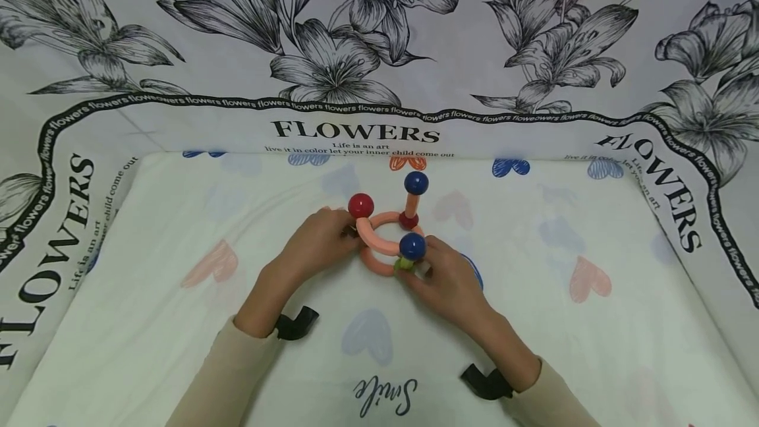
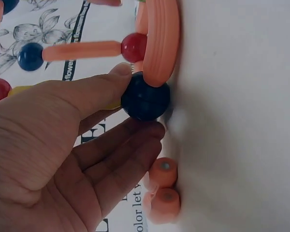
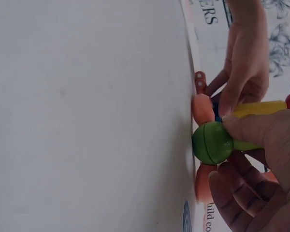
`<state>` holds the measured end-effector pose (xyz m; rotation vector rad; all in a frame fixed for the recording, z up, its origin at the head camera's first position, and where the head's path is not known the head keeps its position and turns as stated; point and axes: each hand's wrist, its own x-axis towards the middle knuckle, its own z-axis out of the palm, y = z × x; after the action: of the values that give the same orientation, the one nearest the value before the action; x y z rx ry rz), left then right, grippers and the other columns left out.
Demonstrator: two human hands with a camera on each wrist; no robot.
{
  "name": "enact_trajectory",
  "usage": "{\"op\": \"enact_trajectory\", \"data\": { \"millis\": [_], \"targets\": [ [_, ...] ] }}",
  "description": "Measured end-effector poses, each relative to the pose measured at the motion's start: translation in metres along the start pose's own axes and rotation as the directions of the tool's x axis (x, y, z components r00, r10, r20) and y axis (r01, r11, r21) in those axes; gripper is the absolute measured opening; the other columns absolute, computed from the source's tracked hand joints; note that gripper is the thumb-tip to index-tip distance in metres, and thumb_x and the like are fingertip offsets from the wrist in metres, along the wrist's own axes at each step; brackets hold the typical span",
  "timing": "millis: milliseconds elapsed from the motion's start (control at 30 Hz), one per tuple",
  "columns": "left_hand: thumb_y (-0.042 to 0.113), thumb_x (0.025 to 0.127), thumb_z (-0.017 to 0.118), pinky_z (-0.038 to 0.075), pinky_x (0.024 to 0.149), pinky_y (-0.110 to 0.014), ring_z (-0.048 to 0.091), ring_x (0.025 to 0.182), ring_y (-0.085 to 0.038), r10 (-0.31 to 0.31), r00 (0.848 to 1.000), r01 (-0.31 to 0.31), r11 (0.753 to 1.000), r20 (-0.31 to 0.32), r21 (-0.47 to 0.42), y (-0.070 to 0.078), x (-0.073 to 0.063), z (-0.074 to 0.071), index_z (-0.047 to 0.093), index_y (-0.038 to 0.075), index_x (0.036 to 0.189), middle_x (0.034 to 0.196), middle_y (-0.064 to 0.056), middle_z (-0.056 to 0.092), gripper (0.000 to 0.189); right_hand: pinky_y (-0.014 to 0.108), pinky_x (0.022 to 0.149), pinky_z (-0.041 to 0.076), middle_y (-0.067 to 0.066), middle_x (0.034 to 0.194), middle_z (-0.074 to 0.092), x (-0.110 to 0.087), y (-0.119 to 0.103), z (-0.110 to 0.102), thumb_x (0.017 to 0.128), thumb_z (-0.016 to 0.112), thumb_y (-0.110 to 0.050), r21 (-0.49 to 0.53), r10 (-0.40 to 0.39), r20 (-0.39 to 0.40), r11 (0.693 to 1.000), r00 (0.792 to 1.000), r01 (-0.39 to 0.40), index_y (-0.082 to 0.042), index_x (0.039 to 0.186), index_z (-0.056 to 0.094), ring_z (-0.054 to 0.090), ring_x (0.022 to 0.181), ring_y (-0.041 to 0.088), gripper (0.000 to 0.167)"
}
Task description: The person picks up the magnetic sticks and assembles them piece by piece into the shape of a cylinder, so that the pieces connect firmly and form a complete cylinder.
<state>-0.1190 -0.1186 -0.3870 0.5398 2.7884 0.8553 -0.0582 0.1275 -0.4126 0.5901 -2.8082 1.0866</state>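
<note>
A toy built of magnetic balls and rods stands between both hands. Its base is a ring of orange curved rods (image 1: 379, 263). Above it, another curved rod (image 1: 376, 239) joins a red ball (image 1: 360, 205) to a blue ball (image 1: 412, 246). At the back, a short straight orange rod (image 1: 412, 205) rises upright with a blue ball (image 1: 416, 182) on top. My left hand (image 1: 323, 242) pinches a dark blue ball (image 2: 146, 96) of the base between thumb and fingers. My right hand (image 1: 447, 279) pinches a green ball (image 3: 213, 143) on the base's near side.
Orange pieces (image 2: 163, 205) with small metal ends show beyond my left fingers. A yellow rod (image 3: 261, 108) runs up from the base. Black mounts (image 1: 298, 323) sit at both wrists. The white cloth (image 1: 148, 348) has printed hearts and a floral border.
</note>
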Motion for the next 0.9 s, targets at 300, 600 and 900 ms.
{"op": "enact_trajectory", "data": {
  "millis": [300, 600, 900],
  "targets": [
    [0.018, 0.092, 0.082, 0.059, 0.092, -0.041, 0.067, 0.102, -0.021, -0.021, 0.999, 0.018, 0.997, -0.044, -0.070, 0.009, -0.012, 0.012, 0.076, 0.009, 0.106, 0.104, -0.005, 0.075, 0.017, 0.035, 0.081, 0.065, 0.002, 0.107, 0.080, -0.001, 0.007, -0.009, 0.088, 0.087, -0.013, 0.050, 0.046, -0.036, 0.998, 0.998, -0.044, -0.016, 0.112, 0.074, 0.074, 0.095, 0.017, 0.028],
    [0.025, 0.092, 0.084, 0.061, 0.097, -0.045, 0.075, 0.104, -0.021, -0.085, 0.992, 0.069, 0.984, -0.092, -0.164, 0.016, -0.019, 0.032, 0.077, 0.013, 0.108, 0.106, -0.001, 0.079, 0.021, 0.037, 0.090, 0.065, 0.004, 0.115, 0.078, 0.000, 0.029, -0.015, 0.092, 0.083, -0.013, 0.144, 0.053, -0.023, 0.988, 0.998, -0.049, -0.014, 0.127, 0.070, 0.076, 0.106, 0.019, 0.037],
    [0.025, 0.093, 0.083, 0.062, 0.092, -0.047, 0.077, 0.101, -0.022, -0.083, 0.983, 0.055, 0.983, -0.161, -0.173, 0.020, -0.023, 0.038, 0.075, 0.017, 0.107, 0.106, -0.002, 0.079, 0.018, 0.039, 0.092, 0.065, 0.006, 0.116, 0.077, 0.009, 0.049, -0.020, 0.093, 0.081, -0.009, 0.242, 0.027, 0.023, 0.970, 0.999, -0.032, -0.014, 0.128, 0.070, 0.077, 0.110, 0.023, 0.037]
  ]
}}
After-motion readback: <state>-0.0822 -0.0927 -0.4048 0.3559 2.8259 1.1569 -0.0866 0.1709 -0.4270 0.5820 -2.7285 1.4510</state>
